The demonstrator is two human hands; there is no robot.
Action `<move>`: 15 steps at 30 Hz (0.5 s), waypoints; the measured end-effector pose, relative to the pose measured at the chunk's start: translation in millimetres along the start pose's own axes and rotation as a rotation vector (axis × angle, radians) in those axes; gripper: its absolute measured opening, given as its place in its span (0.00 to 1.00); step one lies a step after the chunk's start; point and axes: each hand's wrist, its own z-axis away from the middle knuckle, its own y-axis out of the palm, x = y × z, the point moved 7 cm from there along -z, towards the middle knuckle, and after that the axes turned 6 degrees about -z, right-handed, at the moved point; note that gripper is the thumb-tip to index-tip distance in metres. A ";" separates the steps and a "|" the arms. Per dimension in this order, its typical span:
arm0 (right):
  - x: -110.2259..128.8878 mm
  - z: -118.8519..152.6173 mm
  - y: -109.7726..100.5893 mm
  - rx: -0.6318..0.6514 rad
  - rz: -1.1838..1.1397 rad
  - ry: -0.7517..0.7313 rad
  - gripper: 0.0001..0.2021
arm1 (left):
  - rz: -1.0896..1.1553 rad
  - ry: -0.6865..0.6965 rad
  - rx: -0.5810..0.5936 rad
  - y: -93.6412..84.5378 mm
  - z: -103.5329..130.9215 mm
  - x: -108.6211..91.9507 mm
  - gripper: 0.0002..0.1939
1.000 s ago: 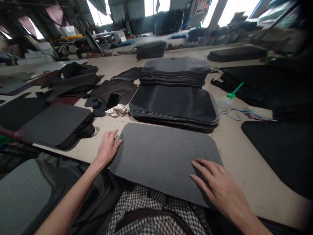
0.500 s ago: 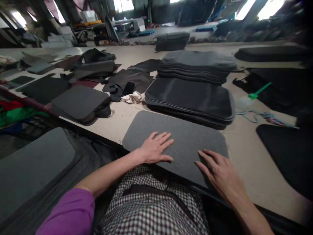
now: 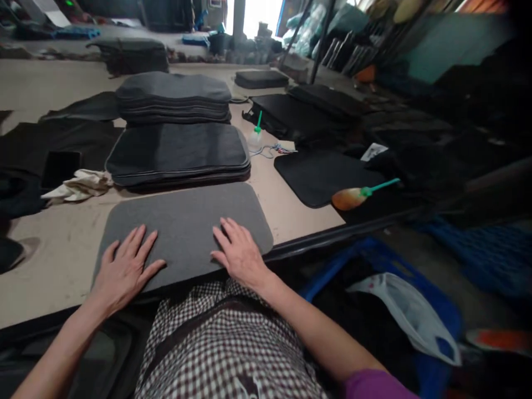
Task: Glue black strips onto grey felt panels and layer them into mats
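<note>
A grey rounded panel (image 3: pixel 187 221) lies flat on the table at its front edge. My left hand (image 3: pixel 124 269) rests on the panel's left part with the fingers spread. On the right part lies my right hand (image 3: pixel 239 249), its fingers apart and nothing held. Just behind the panel is a stack of black rounded panels (image 3: pixel 178 152), with another dark stack (image 3: pixel 174 94) beyond it. A crumpled cream cloth (image 3: pixel 81 185) and a dark phone (image 3: pixel 61 166) are to the left of the nearer stack.
On the right are a black panel (image 3: pixel 316 174), a bottle of amber liquid (image 3: pixel 349 198) with a green nozzle, and a clear bottle (image 3: pixel 255 137) near some cord. Below the table's right side stands a blue crate (image 3: pixel 432 366) with a white bag (image 3: pixel 407 310).
The view has swung to the right, bringing the amber bottle and crate in. My left hand now lies nearer the panel's left end. Both hands remain on the panel.
</note>
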 end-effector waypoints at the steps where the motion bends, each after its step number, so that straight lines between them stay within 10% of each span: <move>1: 7.4 5.4 4.2 0.026 -0.025 -0.031 0.32 | -0.003 -0.005 0.006 0.1 0.1 -0.1 0.40; 8: -26.5 63.3 -7.3 0.057 -0.007 0.021 0.38 | -0.001 0.005 0.001 -1.8 -0.2 -0.1 0.40; 11: -83.8 100.4 -37.6 -0.075 0.031 0.177 0.27 | -0.001 0.012 -0.008 -1.5 -0.5 -1.0 0.40; 15: -203.1 161.2 -97.2 -0.596 -0.148 0.576 0.20 | -0.004 0.009 -0.005 -0.7 -1.4 -1.7 0.41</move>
